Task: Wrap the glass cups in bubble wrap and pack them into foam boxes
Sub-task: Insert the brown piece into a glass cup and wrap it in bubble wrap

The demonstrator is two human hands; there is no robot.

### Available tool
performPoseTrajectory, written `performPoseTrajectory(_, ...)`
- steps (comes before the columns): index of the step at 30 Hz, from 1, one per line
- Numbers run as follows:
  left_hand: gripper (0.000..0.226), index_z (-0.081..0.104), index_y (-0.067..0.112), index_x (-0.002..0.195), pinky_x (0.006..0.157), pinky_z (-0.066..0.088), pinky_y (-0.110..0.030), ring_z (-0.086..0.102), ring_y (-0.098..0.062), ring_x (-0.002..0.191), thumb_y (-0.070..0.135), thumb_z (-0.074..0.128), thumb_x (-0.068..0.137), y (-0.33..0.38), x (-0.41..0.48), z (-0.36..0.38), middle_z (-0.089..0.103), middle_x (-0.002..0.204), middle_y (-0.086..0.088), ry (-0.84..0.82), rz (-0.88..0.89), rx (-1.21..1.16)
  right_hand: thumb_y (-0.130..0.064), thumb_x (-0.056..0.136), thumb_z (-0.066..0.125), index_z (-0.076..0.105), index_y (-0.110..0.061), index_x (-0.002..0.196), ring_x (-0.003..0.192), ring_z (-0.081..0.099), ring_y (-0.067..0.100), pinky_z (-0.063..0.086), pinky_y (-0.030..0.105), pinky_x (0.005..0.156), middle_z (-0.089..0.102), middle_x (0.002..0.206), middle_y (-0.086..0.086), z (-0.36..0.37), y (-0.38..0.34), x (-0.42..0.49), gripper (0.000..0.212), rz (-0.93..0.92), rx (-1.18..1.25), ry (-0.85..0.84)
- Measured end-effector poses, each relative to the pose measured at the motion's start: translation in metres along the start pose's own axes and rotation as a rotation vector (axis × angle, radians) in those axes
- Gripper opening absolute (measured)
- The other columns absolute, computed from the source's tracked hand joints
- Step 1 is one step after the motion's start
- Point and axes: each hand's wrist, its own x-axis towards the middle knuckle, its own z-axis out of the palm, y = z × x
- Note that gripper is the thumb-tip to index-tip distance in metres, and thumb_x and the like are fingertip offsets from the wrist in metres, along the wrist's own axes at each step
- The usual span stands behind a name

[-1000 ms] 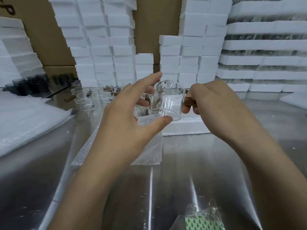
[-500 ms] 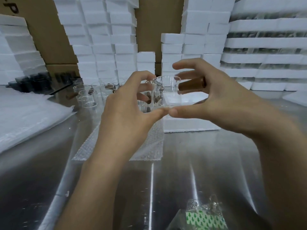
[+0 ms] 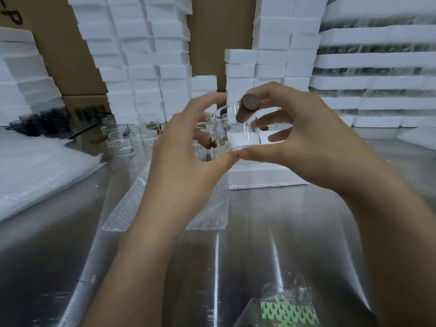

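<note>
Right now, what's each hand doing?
Left hand: holding the glass cup.
Right hand: holding the same glass cup.

Glass cup (image 3: 238,141): was blurred by motion; its left wall lay hidden behind the left grip (image 3: 186,161).
Wooden handle (image 3: 247,110): was smeared; its far end sat under the right grip (image 3: 313,142).
Bubble wrap (image 3: 207,208): middle was covered by the left forearm.
Foam box (image 3: 266,178): top was masked by cup and right grip.
Green-printed pack (image 3: 287,312): was cut off by the bottom edge; print illegible.
Dark cups (image 3: 47,121): were too dim to count.
</note>
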Motion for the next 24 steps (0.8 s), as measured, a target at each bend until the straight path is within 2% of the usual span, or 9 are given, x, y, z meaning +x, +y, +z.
performPoseTrajectory(2, 0.062, 0.058, 0.056, 0.132, 0.082, 0.051, -0.021, 0.063, 0.003, 0.11, 0.039, 0.092, 0.082, 0.0, 0.0, 0.0, 0.062, 0.126, 0.025, -0.008, 0.006, 0.01, -0.041, 0.07, 0.092, 0.061, -0.046, 0.123, 0.112, 0.064, -0.001, 0.058, 0.031, 0.09, 0.065, 0.126, -0.02, 0.0, 0.0, 0.0, 0.062, -0.003, -0.022, -0.006)
performPoseTrajectory(6, 0.05, 0.063, 0.045, 0.12, 0.084, 0.05, -0.029, 0.064, 0.003, 0.113, 0.034, 0.092, 0.082, 0.0, 0.002, -0.002, 0.068, 0.122, 0.03, -0.05, -0.027, -0.059, -0.049, 0.068, 0.092, 0.052, -0.05, 0.14, 0.122, 0.052, -0.015, 0.052, 0.012, 0.087, 0.055, 0.136, -0.033, 0.0, 0.002, -0.001, 0.082, 0.03, -0.049, -0.044)
performPoseTrajectory(9, 0.047, 0.063, 0.045, 0.118, 0.084, 0.053, -0.029, 0.064, 0.004, 0.114, 0.033, 0.092, 0.083, -0.002, 0.001, -0.002, 0.068, 0.124, 0.026, -0.072, -0.028, -0.065, -0.041, 0.069, 0.094, 0.061, -0.043, 0.132, 0.12, 0.058, -0.011, 0.054, 0.021, 0.096, 0.063, 0.13, -0.028, 0.001, 0.004, 0.0, 0.071, 0.054, -0.003, -0.055)
performPoseTrajectory(11, 0.058, 0.059, 0.05, 0.127, 0.086, 0.058, -0.026, 0.062, 0.007, 0.116, 0.037, 0.093, 0.082, -0.004, 0.001, 0.0, 0.065, 0.13, 0.024, -0.042, -0.033, -0.051, -0.039, 0.071, 0.094, 0.064, -0.041, 0.13, 0.116, 0.061, -0.008, 0.054, 0.024, 0.098, 0.066, 0.123, -0.024, 0.001, 0.004, 0.0, 0.066, 0.06, -0.046, -0.024)
performPoseTrajectory(13, 0.081, 0.046, 0.06, 0.141, 0.085, 0.055, -0.02, 0.06, 0.01, 0.115, 0.039, 0.094, 0.079, -0.005, -0.001, 0.001, 0.059, 0.132, 0.028, 0.018, -0.027, -0.029, -0.043, 0.073, 0.092, 0.062, -0.042, 0.135, 0.114, 0.06, -0.006, 0.05, 0.018, 0.098, 0.065, 0.121, -0.022, 0.001, 0.004, 0.0, 0.068, 0.051, -0.155, 0.026)
performPoseTrajectory(16, 0.099, 0.033, 0.065, 0.15, 0.093, 0.051, -0.024, 0.056, 0.009, 0.122, 0.033, 0.095, 0.079, -0.005, -0.003, 0.002, 0.054, 0.127, 0.031, 0.054, 0.05, 0.066, -0.04, 0.079, 0.087, 0.058, -0.044, 0.142, 0.114, 0.052, 0.001, 0.039, 0.014, 0.095, 0.057, 0.12, -0.019, 0.004, 0.0, 0.0, 0.07, 0.012, -0.323, 0.044)
performPoseTrajectory(20, 0.081, 0.048, 0.053, 0.151, 0.095, 0.049, -0.018, 0.054, 0.009, 0.119, 0.038, 0.089, 0.084, -0.007, -0.002, 0.003, 0.056, 0.132, 0.025, 0.015, 0.122, 0.233, -0.041, 0.082, 0.084, 0.054, -0.042, 0.146, 0.116, 0.044, 0.006, 0.032, 0.008, 0.09, 0.054, 0.117, -0.018, 0.01, -0.005, 0.0, 0.071, -0.039, -0.434, -0.003)
performPoseTrajectory(22, 0.072, 0.057, 0.046, 0.146, 0.094, 0.049, -0.015, 0.059, 0.004, 0.117, 0.039, 0.09, 0.082, -0.008, -0.002, 0.003, 0.063, 0.126, 0.024, 0.018, 0.104, 0.199, -0.041, 0.081, 0.086, 0.051, -0.042, 0.147, 0.117, 0.045, 0.003, 0.033, 0.007, 0.091, 0.054, 0.121, -0.02, 0.01, -0.006, 0.0, 0.075, -0.063, -0.412, 0.0)
performPoseTrajectory(24, 0.066, 0.063, 0.043, 0.138, 0.09, 0.048, -0.006, 0.062, 0.007, 0.115, 0.042, 0.092, 0.079, -0.007, -0.001, -0.001, 0.067, 0.121, 0.025, 0.028, 0.064, 0.106, -0.042, 0.078, 0.089, 0.045, -0.045, 0.15, 0.121, 0.047, -0.004, 0.035, 0.007, 0.094, 0.052, 0.131, -0.024, 0.008, -0.005, 0.0, 0.084, -0.057, -0.318, 0.025)
